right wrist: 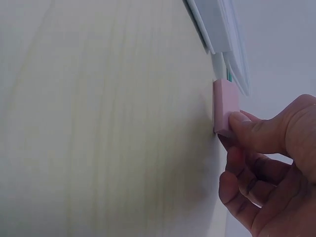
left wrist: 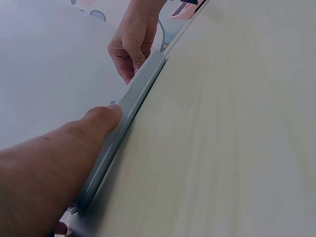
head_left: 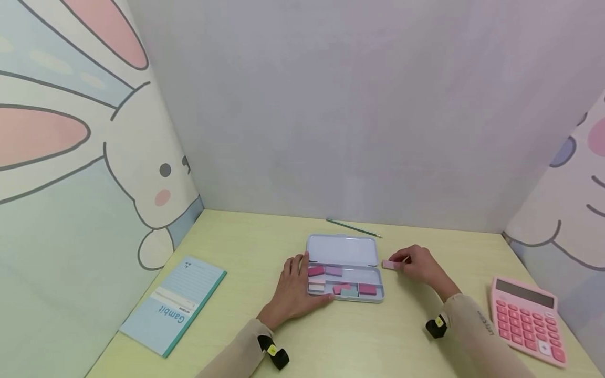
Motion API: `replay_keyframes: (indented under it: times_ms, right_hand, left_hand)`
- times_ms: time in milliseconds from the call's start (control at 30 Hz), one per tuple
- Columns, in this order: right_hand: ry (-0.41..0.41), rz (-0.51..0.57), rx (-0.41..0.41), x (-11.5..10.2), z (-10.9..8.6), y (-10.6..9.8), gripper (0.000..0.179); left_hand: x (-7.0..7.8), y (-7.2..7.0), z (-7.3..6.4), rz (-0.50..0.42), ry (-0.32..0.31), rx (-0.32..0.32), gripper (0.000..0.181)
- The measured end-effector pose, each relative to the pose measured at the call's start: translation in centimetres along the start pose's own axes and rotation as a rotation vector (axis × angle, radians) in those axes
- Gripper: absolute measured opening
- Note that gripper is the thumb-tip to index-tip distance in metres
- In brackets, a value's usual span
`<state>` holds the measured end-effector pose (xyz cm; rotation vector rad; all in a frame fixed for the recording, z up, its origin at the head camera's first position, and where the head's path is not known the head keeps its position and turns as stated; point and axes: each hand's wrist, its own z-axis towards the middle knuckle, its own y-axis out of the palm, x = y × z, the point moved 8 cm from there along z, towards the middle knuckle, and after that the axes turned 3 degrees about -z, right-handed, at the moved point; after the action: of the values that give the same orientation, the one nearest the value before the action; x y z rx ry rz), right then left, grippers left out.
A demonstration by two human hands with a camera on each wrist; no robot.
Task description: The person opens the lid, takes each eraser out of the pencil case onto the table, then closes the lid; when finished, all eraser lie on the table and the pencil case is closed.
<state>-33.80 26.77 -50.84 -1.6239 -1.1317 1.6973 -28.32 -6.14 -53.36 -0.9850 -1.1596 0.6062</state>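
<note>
An open, pale blue-white pencil case [head_left: 342, 249] lies on the table, its lid tipped back. My left hand [head_left: 295, 289] rests against its left end, fingers extended along that side. In the left wrist view, the left thumb [left wrist: 103, 118] presses on the case's front wall. Several eraser-like blocks lie in its compartments, among them a dark pink block [head_left: 367, 289], a purple block [head_left: 334, 271] and a white block [head_left: 316, 287]. To the right of the case, my right hand [head_left: 418, 265] pinches a pale pink eraser [right wrist: 227, 106] between thumb and fingers, close over the tabletop.
A green pencil [head_left: 353, 228] lies behind the lid, near the back wall. A blue-and-white notebook [head_left: 175, 304] is at the left of the table [head_left: 378, 346]. At the right edge sits a pink calculator [head_left: 528, 320]. Walls enclose the back and both sides.
</note>
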Motion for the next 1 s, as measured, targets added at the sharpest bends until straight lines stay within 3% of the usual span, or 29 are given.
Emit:
replay_keyframes:
  times_ms: [667, 833, 1000]
  right_hand:
    - [-0.031, -0.047, 0.068, -0.3, -0.1, 0.5, 0.018]
    - [-0.107, -0.078, 0.151, -1.8, -0.7, 0.1, 0.015]
    - [-0.182, -0.037, 0.190, -4.4, -1.8, -0.2, 0.012]
  left_hand:
    - [0.2, 0.1, -0.2, 0.005, -0.003, -0.002, 0.127]
    - [0.2, 0.0, -0.1, 0.005, -0.004, -0.006, 0.127]
    - [0.2, -0.1, 0.0, 0.011, -0.009, -0.004, 0.127]
